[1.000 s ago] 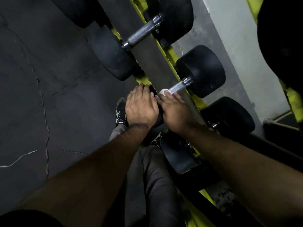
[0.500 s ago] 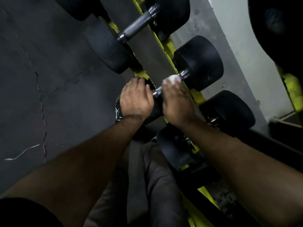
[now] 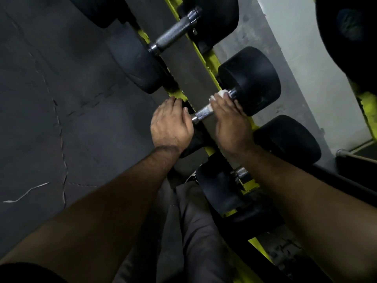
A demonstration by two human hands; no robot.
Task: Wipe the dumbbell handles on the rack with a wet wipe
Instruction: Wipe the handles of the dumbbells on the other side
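A black dumbbell lies across the yellow rack (image 3: 212,58) in the middle of the head view, its knurled metal handle (image 3: 204,113) bare near the left end. My right hand (image 3: 230,123) curls round the far end of that handle with a white wet wipe (image 3: 221,93) under its fingers, close against the far weight head (image 3: 251,80). My left hand (image 3: 171,125) rests curled over the near weight head, which it mostly hides. Another dumbbell handle (image 3: 173,35) lies higher on the rack. A third handle (image 3: 241,172) shows partly below my right wrist.
Dark rubber floor tiles (image 3: 61,99) fill the left side. A grey wall (image 3: 295,58) runs behind the rack. More black weight heads (image 3: 287,139) sit at the right, a large one (image 3: 350,33) at top right. My grey trouser leg (image 3: 195,231) is below.
My right hand has slid with the wipe along the handle, from the near end to the far weight head, baring the near part. My left hand stays on the near head.
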